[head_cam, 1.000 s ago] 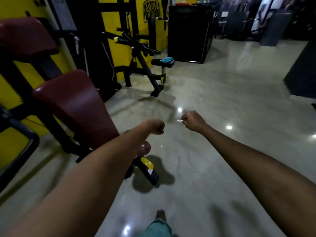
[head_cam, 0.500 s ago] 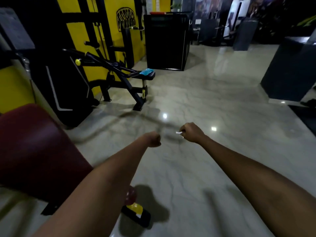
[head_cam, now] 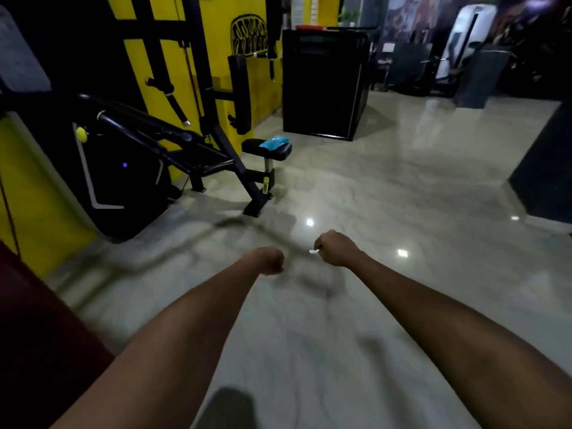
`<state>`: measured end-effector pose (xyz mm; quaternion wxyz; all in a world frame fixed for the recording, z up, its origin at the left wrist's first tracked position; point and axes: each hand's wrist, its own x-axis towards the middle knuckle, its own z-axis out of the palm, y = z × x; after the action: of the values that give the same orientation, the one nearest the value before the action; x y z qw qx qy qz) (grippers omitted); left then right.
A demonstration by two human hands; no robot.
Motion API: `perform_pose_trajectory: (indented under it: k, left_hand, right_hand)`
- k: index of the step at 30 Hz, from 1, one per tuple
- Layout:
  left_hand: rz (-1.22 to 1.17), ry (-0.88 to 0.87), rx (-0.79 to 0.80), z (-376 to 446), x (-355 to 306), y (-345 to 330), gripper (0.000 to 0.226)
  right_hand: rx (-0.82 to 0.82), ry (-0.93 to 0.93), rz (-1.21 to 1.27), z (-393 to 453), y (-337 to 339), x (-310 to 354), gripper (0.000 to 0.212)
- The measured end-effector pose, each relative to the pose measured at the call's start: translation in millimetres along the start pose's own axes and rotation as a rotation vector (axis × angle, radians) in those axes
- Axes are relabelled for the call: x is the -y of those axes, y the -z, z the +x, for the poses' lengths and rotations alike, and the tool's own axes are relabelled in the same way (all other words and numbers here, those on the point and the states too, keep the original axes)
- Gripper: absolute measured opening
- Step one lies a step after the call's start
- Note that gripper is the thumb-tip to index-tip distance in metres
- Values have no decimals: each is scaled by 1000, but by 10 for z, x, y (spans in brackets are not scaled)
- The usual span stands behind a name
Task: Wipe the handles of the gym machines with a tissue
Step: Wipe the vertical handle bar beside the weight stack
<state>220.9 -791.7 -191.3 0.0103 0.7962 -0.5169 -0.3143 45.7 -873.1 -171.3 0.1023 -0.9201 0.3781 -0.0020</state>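
Note:
Both my arms reach forward over the pale marble floor. My right hand (head_cam: 335, 247) is curled into a fist and grips a small white tissue (head_cam: 314, 251), of which only a tip pokes out on the left. My left hand (head_cam: 270, 261) is a closed fist with nothing showing in it. Ahead to the left stands a black gym machine (head_cam: 161, 140) with long black handle bars (head_cam: 136, 120) and hanging grips (head_cam: 173, 100). Neither hand touches any machine.
A small black seat (head_cam: 278, 153) carries a blue packet (head_cam: 274, 141). A dark red pad (head_cam: 37, 342) fills the lower left. A black cabinet (head_cam: 323, 83) stands behind, and a dark block (head_cam: 544, 168) at the right. Open marble floor (head_cam: 402, 196) lies between.
My view has moved forward and swung right: the red bench slid off to the lower left and the black machine with the seat came closer. Both fists kept their pose.

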Motion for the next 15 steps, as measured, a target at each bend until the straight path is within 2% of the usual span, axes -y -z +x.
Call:
perform_pose_trajectory:
  k: [4,8,13,15]
  left_hand:
    - [-74,18,11,319,-197,386,28]
    - [-255,119,5,726,-294,616,35]
    - [-235,164,-60,1523,-181,912,32]
    - [-167,123,-85,1834,-167,1071,33]
  right_hand:
    - [1,82,-1,700,184,-287,20]
    - [41,183,3,1309,203,-441,19]
    - [96,266,-50,2213,189,-652,24]
    - [89,290,-58,2612,208,-731,20]
